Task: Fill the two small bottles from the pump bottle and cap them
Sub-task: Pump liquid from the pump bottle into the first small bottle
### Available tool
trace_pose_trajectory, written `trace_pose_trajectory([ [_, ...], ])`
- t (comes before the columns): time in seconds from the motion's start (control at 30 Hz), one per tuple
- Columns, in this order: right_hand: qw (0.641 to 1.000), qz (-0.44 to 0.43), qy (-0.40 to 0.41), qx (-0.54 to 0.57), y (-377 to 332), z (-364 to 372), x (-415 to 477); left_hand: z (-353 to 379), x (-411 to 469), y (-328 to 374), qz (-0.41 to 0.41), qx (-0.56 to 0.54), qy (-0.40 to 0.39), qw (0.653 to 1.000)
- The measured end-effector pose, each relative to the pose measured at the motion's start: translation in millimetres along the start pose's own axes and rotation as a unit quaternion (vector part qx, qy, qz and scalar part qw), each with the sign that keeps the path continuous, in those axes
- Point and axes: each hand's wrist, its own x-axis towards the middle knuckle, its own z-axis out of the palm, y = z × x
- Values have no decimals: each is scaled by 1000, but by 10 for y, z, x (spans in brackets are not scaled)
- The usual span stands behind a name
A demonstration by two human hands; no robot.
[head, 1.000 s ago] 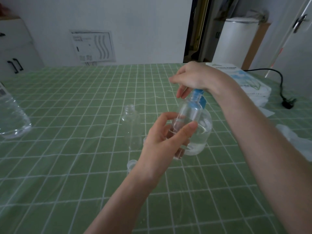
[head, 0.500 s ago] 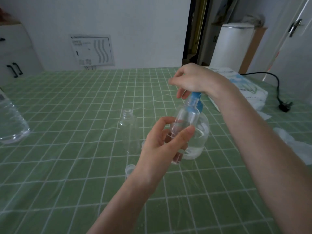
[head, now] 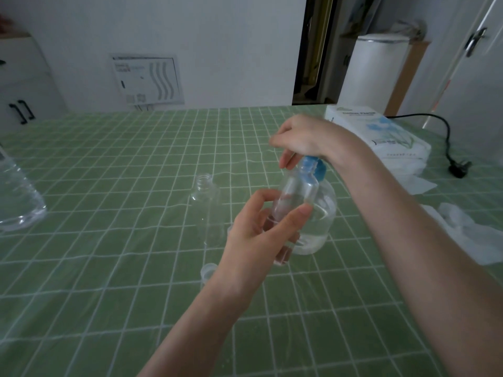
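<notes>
Little has shifted: left hand (head: 258, 238) grips small bottle (head: 298, 190), right hand (head: 302, 137) curls over pump bottle (head: 325, 213)

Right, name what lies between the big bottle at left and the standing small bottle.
Nothing: in the head view only bare green checked tablecloth runs from the big bottle to the standing small bottle.

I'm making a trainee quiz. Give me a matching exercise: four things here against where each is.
1 tilted small clear bottle
2 upright small clear bottle, neck bare
3 round clear pump bottle, blue head
4 small clear cap

a standing untouched on green checked cloth
b under the right hand
c in the left hand's grip
d lying beside the left wrist

Pairs: 1-c, 2-a, 3-b, 4-d
</notes>
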Motion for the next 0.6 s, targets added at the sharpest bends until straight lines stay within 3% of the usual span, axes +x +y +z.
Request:
trace_pose_trajectory([
  [0.27,999,-21,32,16,-29,-89,-31,6,24,5,2,-5,-5,1000],
  [0.6,1000,-6,4,-13,-22,-47,-7,-4,21,-4,2,-2,-3,1000],
])
